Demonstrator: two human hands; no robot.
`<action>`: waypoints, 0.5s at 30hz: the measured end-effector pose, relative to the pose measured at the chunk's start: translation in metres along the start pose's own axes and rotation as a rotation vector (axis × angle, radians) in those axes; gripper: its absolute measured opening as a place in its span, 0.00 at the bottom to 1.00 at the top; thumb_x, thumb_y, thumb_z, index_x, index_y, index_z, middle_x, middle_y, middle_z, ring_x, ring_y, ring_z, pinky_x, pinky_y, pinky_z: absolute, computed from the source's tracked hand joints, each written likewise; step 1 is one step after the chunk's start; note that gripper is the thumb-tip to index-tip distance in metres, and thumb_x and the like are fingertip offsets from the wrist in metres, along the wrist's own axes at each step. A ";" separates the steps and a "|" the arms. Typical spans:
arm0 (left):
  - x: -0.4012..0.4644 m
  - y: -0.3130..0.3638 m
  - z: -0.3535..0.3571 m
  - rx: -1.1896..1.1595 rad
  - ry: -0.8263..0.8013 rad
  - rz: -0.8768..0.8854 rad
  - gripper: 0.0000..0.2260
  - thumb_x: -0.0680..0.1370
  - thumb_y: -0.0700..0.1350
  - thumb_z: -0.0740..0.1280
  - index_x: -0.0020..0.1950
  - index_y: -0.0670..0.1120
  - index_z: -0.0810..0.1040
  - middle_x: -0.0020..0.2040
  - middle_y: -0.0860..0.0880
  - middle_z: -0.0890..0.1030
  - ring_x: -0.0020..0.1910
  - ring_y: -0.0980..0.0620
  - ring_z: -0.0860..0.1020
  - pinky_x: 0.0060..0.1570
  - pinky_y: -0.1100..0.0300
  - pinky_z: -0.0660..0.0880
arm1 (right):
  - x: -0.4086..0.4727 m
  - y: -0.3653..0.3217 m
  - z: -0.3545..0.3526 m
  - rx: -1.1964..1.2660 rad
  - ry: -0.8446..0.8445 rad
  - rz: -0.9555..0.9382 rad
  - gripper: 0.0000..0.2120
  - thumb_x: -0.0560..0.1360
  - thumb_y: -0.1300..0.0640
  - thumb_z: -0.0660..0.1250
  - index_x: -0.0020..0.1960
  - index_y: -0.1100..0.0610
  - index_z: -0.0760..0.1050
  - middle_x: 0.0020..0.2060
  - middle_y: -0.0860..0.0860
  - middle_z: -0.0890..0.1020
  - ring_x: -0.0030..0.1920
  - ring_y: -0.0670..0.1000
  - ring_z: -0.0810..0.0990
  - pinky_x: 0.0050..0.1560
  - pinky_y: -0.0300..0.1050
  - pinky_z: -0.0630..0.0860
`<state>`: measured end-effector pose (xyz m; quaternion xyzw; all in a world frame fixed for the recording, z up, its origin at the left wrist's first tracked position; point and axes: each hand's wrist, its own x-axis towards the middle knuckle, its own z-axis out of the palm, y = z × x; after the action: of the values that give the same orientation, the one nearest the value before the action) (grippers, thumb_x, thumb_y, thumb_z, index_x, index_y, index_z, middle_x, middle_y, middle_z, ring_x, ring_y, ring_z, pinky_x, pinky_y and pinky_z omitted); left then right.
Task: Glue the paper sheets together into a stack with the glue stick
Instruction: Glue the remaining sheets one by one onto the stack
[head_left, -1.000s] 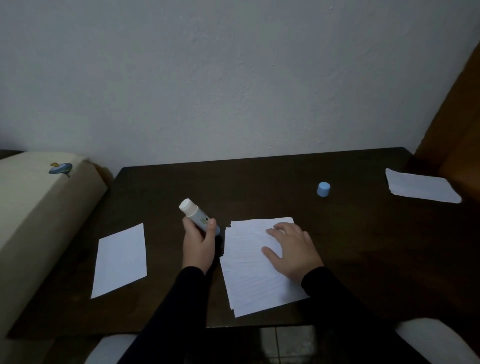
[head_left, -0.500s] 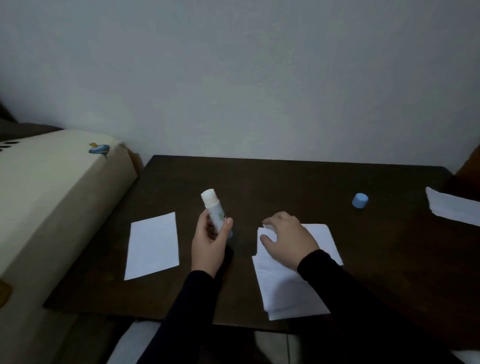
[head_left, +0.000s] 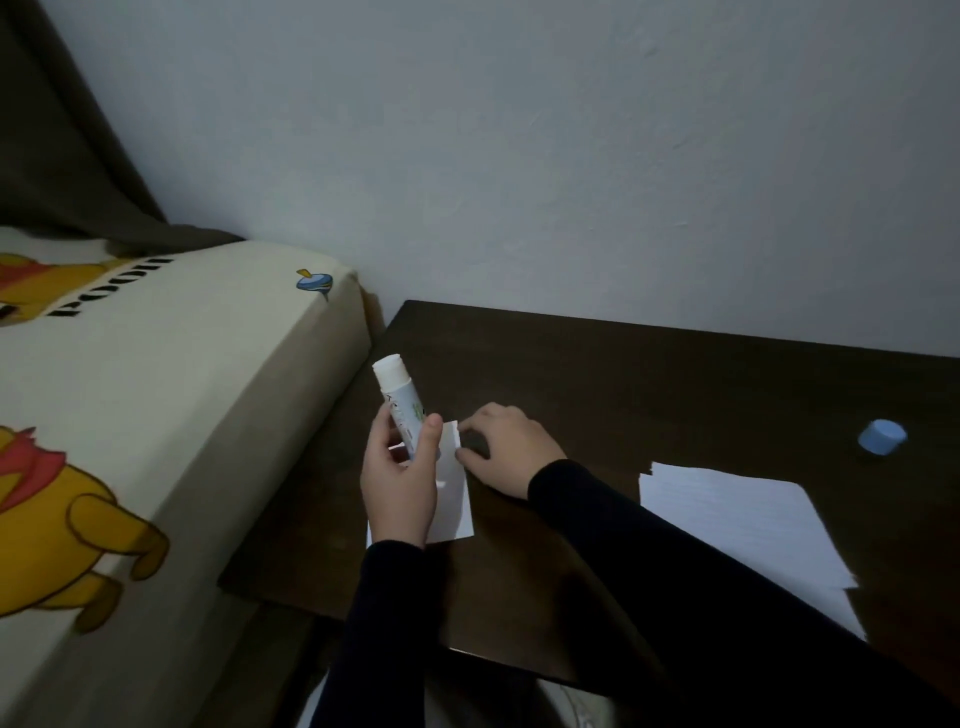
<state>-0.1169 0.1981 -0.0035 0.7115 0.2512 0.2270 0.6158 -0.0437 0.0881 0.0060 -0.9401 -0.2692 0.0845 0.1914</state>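
My left hand grips the uncapped glue stick, right hand pinches the limp, light sheet by its far corner beside the stick.

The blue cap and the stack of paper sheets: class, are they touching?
Apart. The head view shows bare dark table between the blue cap and the stack of paper sheets.

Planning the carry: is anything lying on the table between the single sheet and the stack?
Nothing visible: bare dark table separates the single sheet from the stack; the right hand touches the sheet's corner, its sleeve crossing above.
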 end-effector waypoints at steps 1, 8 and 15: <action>0.003 -0.001 -0.002 -0.011 0.014 -0.010 0.27 0.77 0.52 0.68 0.74 0.53 0.64 0.66 0.51 0.73 0.53 0.60 0.70 0.47 0.65 0.68 | 0.006 -0.004 0.003 0.001 0.009 -0.008 0.22 0.78 0.45 0.62 0.70 0.51 0.69 0.68 0.50 0.70 0.66 0.51 0.68 0.65 0.50 0.69; 0.015 -0.002 -0.007 -0.072 0.030 -0.028 0.27 0.77 0.52 0.67 0.75 0.53 0.63 0.68 0.50 0.72 0.56 0.57 0.71 0.49 0.62 0.69 | 0.029 -0.005 0.024 -0.180 -0.109 -0.035 0.32 0.77 0.39 0.61 0.76 0.51 0.60 0.73 0.49 0.64 0.71 0.53 0.60 0.69 0.56 0.58; 0.014 -0.003 -0.003 -0.091 0.018 -0.045 0.28 0.76 0.52 0.69 0.74 0.53 0.64 0.66 0.51 0.73 0.55 0.59 0.71 0.52 0.62 0.70 | 0.023 -0.001 0.016 -0.235 -0.051 0.005 0.26 0.79 0.51 0.62 0.75 0.49 0.60 0.66 0.50 0.70 0.67 0.54 0.65 0.68 0.57 0.59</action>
<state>-0.1088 0.2098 -0.0058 0.6749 0.2621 0.2304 0.6502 -0.0288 0.1063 -0.0101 -0.9542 -0.2798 0.0767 0.0727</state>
